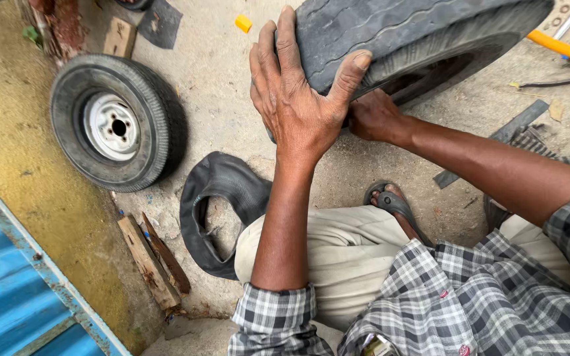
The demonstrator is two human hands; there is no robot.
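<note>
Worn tyre (390, 33) is up top centre, held on edge and tilted, tread facing the camera, lower edge near the concrete floor (219, 86). No rim in it as far as I can see.

Left hand (298, 99): spread wide and flat over the tread, fingers over the top, thumb hooked on the shoulder. It's pressing and steadying, not a closed grip.
Right hand (374, 117): tucked under the tyre at the bead opening, fingers hidden inside. Can't tell if they're curled on the bead or just resting there.

Around it:
- Slack black inner tube (222, 198) on the floor just beside the person's knee, partly under the left forearm.
- Sandalled foot (390, 198) directly below the tyre.
- Second wheel (117, 125), tyre on a white steel rim, lying flat well to the left.
- Two wood blocks (153, 257) by the blue metal panel (14, 290).
- Yellow-handled tool (559, 46) and a flat metal bar (503, 135) off to the right.

Risks, as I judge them:
- Left hand only has friction on smooth, worn tread. If the tyre rolls or tips, it drops onto the foot.
- Right fingers inside the bead could get pinched if the carcass flexes or settles.
- Tube is close enough to get stepped on or scuffed against the gritty floor.
</note>
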